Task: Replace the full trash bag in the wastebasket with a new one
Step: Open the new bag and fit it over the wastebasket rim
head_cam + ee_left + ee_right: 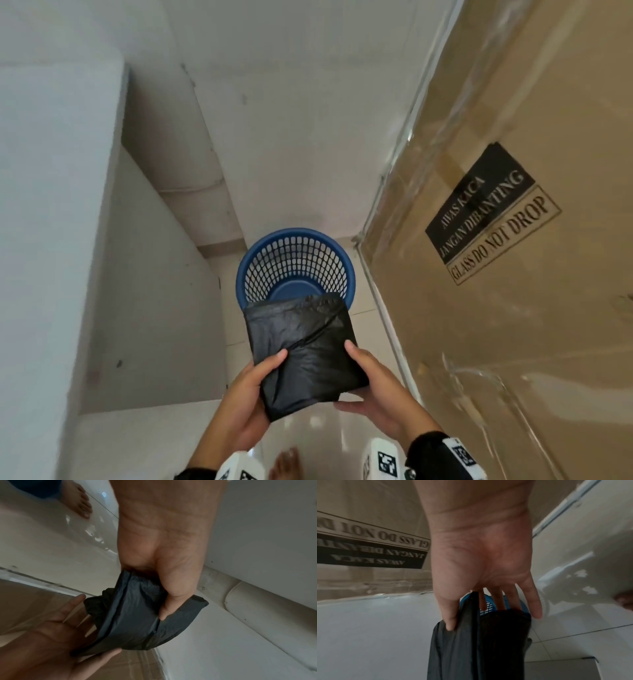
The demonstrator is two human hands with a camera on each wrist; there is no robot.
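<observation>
A folded black trash bag [305, 346] is held between both hands above the floor, just in front of the blue mesh wastebasket [294, 263]. The wastebasket stands in the corner with no bag in it. My left hand [250, 390] pinches the bag's near left corner, thumb on top [171, 599]. My right hand [373, 383] pinches the right edge, thumb on top and fingers spread beneath [505, 596]. In the left wrist view the bag [137, 622] sags between the two hands. The wastebasket's rim [488, 605] shows behind the right fingers.
A tall cardboard box [513, 171] wrapped in clear film, labelled "GLASS DO NOT DROP", stands close on the right. A white ledge and wall [68, 205] close in the left. The floor is glossy pale tile [308, 431]. A bare foot [284, 462] stands below the hands.
</observation>
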